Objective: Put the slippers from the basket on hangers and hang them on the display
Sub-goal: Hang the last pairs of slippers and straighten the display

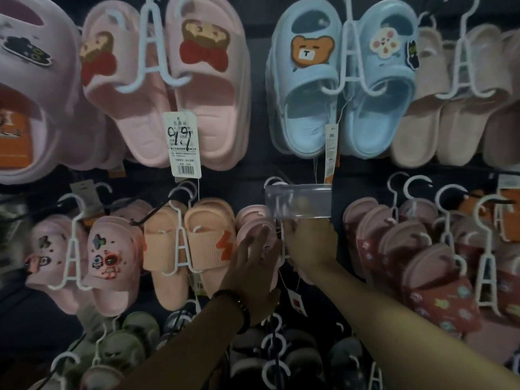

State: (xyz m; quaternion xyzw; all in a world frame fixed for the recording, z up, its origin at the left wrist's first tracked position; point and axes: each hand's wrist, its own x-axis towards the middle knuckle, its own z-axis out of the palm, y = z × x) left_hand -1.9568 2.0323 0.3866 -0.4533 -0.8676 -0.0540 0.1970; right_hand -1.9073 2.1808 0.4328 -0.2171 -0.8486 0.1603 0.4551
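Your left hand (pixel 250 266) lies flat, fingers straight and together, against the pale pink rubber slippers (pixel 253 220). They hang at the middle of the frame, in the lower row of the dark display wall (pixel 247 178). Your right hand (pixel 306 243) is just beside it, its back towards you, reaching up under a clear plastic label holder (pixel 298 201). Its fingertips are hidden, so whether it grips anything cannot be told. A white hanger hook (pixel 274 181) shows at the holder's upper left corner.

Left of centre, a white paper tag (pixel 184 143) hangs in front of the pink slippers with red-bow bear patches (pixel 205 80). It is headed 合格证, carries what looks like "9.9" handwritten in black, and has a barcode at its foot. Its finer print is too blurred to read.

In the upper right of the frame, the brown bear patch (pixel 312 49) on the light blue slippers (pixel 309 94) bears a "T". A narrow orange and white tag (pixel 330 153) hangs below that pair, and its print is unreadable.

A small white tag with a red square (pixel 297 302) dangles below your hands. A dark bracelet (pixel 243 308) circles your left wrist.
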